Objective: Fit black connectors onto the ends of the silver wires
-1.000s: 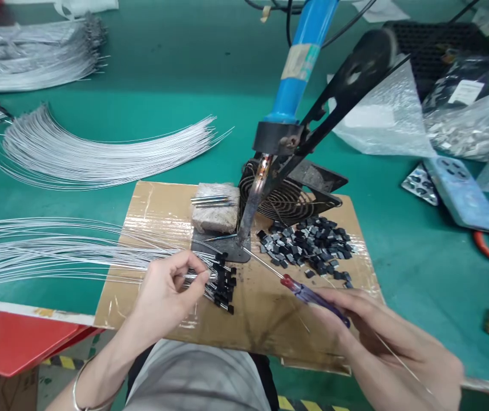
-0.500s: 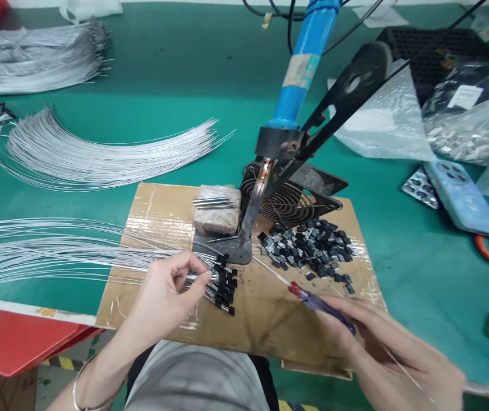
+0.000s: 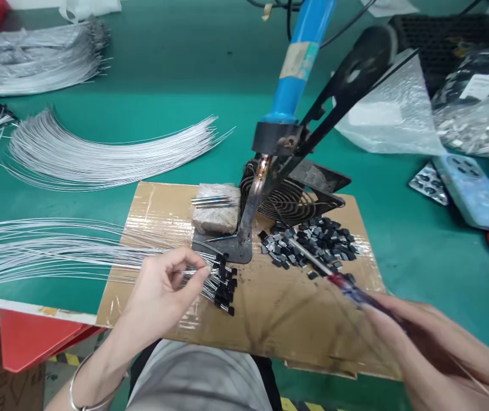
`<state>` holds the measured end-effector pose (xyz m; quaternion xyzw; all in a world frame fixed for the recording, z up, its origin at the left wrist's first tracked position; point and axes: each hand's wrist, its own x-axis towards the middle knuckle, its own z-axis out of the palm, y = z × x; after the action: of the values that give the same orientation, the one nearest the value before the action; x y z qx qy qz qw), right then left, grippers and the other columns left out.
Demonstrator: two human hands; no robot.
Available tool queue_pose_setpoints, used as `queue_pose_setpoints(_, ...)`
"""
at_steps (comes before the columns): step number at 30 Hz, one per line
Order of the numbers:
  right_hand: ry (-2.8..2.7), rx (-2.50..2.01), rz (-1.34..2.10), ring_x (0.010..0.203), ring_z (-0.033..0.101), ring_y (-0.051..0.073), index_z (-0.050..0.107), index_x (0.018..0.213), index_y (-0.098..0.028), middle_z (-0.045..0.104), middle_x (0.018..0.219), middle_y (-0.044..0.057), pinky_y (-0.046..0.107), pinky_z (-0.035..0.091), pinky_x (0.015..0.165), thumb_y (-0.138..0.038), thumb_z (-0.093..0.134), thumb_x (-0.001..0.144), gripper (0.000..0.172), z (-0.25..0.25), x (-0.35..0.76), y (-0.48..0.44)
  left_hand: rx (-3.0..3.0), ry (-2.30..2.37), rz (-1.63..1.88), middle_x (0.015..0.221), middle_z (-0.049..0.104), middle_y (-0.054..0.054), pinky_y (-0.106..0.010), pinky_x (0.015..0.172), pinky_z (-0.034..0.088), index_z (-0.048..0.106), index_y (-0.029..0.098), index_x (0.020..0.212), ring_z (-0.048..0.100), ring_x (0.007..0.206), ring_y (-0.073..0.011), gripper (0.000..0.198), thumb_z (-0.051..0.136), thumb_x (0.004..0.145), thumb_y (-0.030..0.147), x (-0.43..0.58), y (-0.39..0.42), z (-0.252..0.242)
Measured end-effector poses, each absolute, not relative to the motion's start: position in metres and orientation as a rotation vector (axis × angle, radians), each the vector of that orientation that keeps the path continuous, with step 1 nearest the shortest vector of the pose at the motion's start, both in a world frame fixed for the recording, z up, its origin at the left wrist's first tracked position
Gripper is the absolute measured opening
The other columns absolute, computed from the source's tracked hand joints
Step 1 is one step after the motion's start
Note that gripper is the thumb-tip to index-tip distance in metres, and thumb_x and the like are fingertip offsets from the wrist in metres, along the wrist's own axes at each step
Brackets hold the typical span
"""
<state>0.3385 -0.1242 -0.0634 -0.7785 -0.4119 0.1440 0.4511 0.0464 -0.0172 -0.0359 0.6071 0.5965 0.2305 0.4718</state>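
Observation:
My left hand [image 3: 169, 294] pinches thumb and fingertip together at a thin white wire, just left of a cluster of black end caps [image 3: 226, 288]. These caps sit on the ends of a fan of white wires [image 3: 64, 251] running off to the left. My right hand [image 3: 432, 348] grips a screwdriver [image 3: 342, 281] with a see-through purple and red handle. Its metal shaft reaches over a pile of small black pieces [image 3: 325, 245]; whether the tip touches them I cannot tell. A thin pale strand also passes through the right hand.
Upright on the cardboard sheet [image 3: 261, 319] stands a blue-handled soldering iron [image 3: 289, 94] in a black stand, beside a fan [image 3: 287, 200] and a wrapped block [image 3: 216, 211] bearing thin metal rods. A phone [image 3: 475, 191] and plastic bags lie right; a wire bundle [image 3: 111, 157] lies behind.
My right hand has moved right and slightly down with the screwdriver, whose shaft is now over the black pieces. My left hand has hardly moved. The view has shifted slightly.

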Motion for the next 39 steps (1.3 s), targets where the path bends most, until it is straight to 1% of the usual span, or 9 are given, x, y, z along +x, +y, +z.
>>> queue_pose_setpoints(3, -1.05, -1.784, 0.512, 0.071, 0.069, 0.023, 0.081, 0.081, -0.024, 0.077, 0.085, 0.005, 0.033, 0.056, 0.067, -0.026, 0.082, 0.076, 0.006, -0.044, 0.297, -0.108, 1.497, 1.473, 0.529, 0.072, 0.065, -0.002, -0.025, 0.052, 0.035, 0.069, 0.018, 0.08, 0.052, 0.06, -0.0134, 0.015, 0.065, 0.088, 0.029, 0.043, -0.019, -0.038)
queue_pose_setpoints(6, -1.08, -1.738, 0.611, 0.07, 0.071, 0.02, 0.081, 0.082, -0.028, 0.078, 0.084, 0.002, 0.028, 0.056, 0.063, -0.027, 0.08, 0.077, 0.005, -0.045, 0.292, -0.101, 1.506, 1.49, 0.503, 0.072, 0.064, -0.002, -0.025, 0.053, 0.036, 0.069, 0.019, 0.081, 0.052, 0.062, -0.0141, 0.016, 0.064, 0.09, 0.032, 0.04, -0.019, -0.039)
queue_pose_setpoints(10, -1.133, -1.687, 0.646, 0.064, 0.07, 0.016, 0.081, 0.086, -0.032, 0.078, 0.08, -0.002, 0.022, 0.055, 0.055, -0.025, 0.08, 0.078, 0.012, -0.056, 0.303, -0.104, 1.502, 1.48, 0.538, 0.074, 0.067, -0.003, -0.024, 0.052, 0.037, 0.07, 0.019, 0.079, 0.056, 0.063, -0.0148, 0.015, 0.066, 0.088, 0.03, 0.041, -0.018, -0.039)
queue_pose_setpoints(14, -1.176, -1.692, 0.681, 0.06, 0.069, 0.017, 0.082, 0.084, -0.027, 0.077, 0.076, 0.001, 0.022, 0.056, 0.052, -0.026, 0.079, 0.078, 0.007, -0.058, 0.305, -0.104, 1.511, 1.472, 0.57, 0.07, 0.066, -0.002, -0.024, 0.051, 0.038, 0.07, 0.019, 0.076, 0.055, 0.06, -0.0145, 0.014, 0.067, 0.086, 0.028, 0.041, -0.018, -0.039)
queue_pose_setpoints(18, -1.224, -1.663, 0.69, 0.059, 0.07, 0.016, 0.082, 0.084, -0.029, 0.077, 0.076, -0.001, 0.019, 0.055, 0.051, -0.024, 0.079, 0.078, 0.008, -0.059, 0.303, -0.101, 1.519, 1.48, 0.554, 0.074, 0.068, -0.003, -0.024, 0.051, 0.039, 0.07, 0.019, 0.078, 0.057, 0.063, -0.0148, 0.012, 0.068, 0.085, 0.028, 0.04, -0.018, -0.04)
queue_pose_setpoints(21, -1.267, -1.644, 0.715, 0.061, 0.071, 0.015, 0.081, 0.085, -0.031, 0.078, 0.078, -0.002, 0.019, 0.057, 0.054, -0.025, 0.079, 0.079, 0.009, -0.061, 0.303, -0.101, 1.516, 1.472, 0.565, 0.071, 0.067, -0.003, -0.024, 0.051, 0.039, 0.07, 0.019, 0.078, 0.059, 0.064, -0.0157, 0.011, 0.068, 0.085, 0.027, 0.04, -0.018, -0.04)
queue_pose_setpoints(29, -1.141, -1.678, 0.708, 0.064, 0.071, 0.017, 0.082, 0.082, -0.028, 0.078, 0.078, 0.002, 0.021, 0.056, 0.053, -0.027, 0.08, 0.078, 0.005, -0.065, 0.301, -0.096, 1.505, 1.46, 0.569, 0.067, 0.066, -0.002, -0.024, 0.05, 0.039, 0.07, 0.019, 0.077, 0.059, 0.061, -0.0159, 0.011, 0.068, 0.084, 0.027, 0.039, -0.017, -0.039)
queue_pose_setpoints(34, -1.089, -1.637, 0.815, 0.067, 0.071, 0.018, 0.083, 0.084, -0.032, 0.078, 0.08, 0.001, 0.023, 0.057, 0.054, -0.028, 0.081, 0.076, 0.009, -0.07, 0.3, -0.092, 1.522, 1.462, 0.557, 0.065, 0.064, -0.001, -0.024, 0.049, 0.038, 0.07, 0.019, 0.077, 0.056, 0.058, -0.0148, 0.011, 0.068, 0.084, 0.027, 0.039, -0.016, -0.042)
queue_pose_setpoints(39, -1.114, -1.701, 0.827, 0.062, 0.07, 0.018, 0.083, 0.081, -0.03, 0.078, 0.077, 0.0, 0.023, 0.056, 0.05, -0.03, 0.082, 0.074, 0.008, -0.072, 0.306, -0.106, 1.529, 1.46, 0.544, 0.069, 0.066, -0.002, -0.025, 0.051, 0.039, 0.07, 0.019, 0.077, 0.057, 0.062, -0.0155, 0.011, 0.067, 0.085, 0.026, 0.04, -0.016, -0.04)
